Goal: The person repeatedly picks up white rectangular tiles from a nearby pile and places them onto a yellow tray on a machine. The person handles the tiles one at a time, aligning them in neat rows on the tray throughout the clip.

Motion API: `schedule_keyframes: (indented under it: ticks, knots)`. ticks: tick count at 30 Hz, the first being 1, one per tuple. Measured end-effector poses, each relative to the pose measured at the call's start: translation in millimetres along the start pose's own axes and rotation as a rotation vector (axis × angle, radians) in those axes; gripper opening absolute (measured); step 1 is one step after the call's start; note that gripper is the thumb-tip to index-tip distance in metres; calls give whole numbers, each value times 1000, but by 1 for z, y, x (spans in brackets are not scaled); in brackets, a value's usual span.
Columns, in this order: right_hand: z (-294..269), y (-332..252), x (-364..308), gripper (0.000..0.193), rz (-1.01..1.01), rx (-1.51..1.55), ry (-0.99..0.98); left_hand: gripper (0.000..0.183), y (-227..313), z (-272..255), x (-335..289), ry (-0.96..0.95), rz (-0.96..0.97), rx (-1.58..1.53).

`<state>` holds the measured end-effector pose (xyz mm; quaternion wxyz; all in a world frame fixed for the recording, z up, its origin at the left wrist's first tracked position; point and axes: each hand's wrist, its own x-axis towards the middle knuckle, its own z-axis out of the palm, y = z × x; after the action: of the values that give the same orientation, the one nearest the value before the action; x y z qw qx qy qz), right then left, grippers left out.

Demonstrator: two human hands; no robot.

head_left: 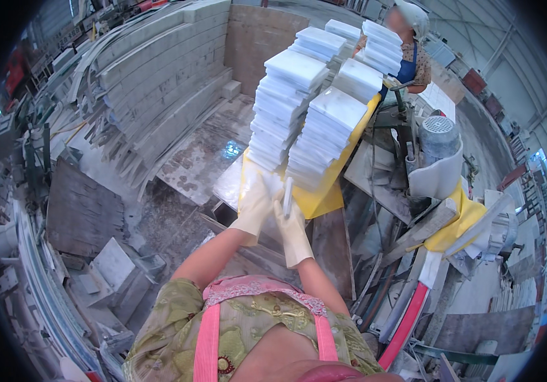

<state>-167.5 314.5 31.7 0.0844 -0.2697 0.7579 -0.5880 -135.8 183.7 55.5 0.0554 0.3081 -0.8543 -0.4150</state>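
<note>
Both my hands wear cream rubber gloves and are close together at the near end of several stacks of white marble tiles (280, 111). My right hand (291, 228) is closed on a thin marble tile (288, 196), seen almost edge-on. Just left of it, my left hand (254, 207) reaches forward at the foot of the left stack. Its fingers blur into the white stone, so I cannot tell whether they grip anything. A yellow sheet (325, 200) lies under the stacks and hangs down on the right.
A person (413, 60) with a white cap and blue apron stands behind the stacks. Grey stone blocks (158, 73) form a wall at left. A motor (439, 137) and yellow-wrapped beam (461, 216) stand at right. Broken slabs (111, 264) lie at lower left.
</note>
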Motion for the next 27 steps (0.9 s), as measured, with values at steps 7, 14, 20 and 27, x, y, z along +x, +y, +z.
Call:
schedule_keyframes:
  ticks: [7,14,20,27]
  knots:
    - [-6,39,1,67,-213,194,-134,89,4,-18,1,-10,100,-38]
    - [-10,42,3,82,8,-11,-260,100,24,-7,-2,135,55,70]
    - [-16,36,-3,94,-61,78,-238,118,22,-6,2,144,27,71]
    - [11,67,-1,73,88,229,-340,116,38,-5,-11,164,197,273]
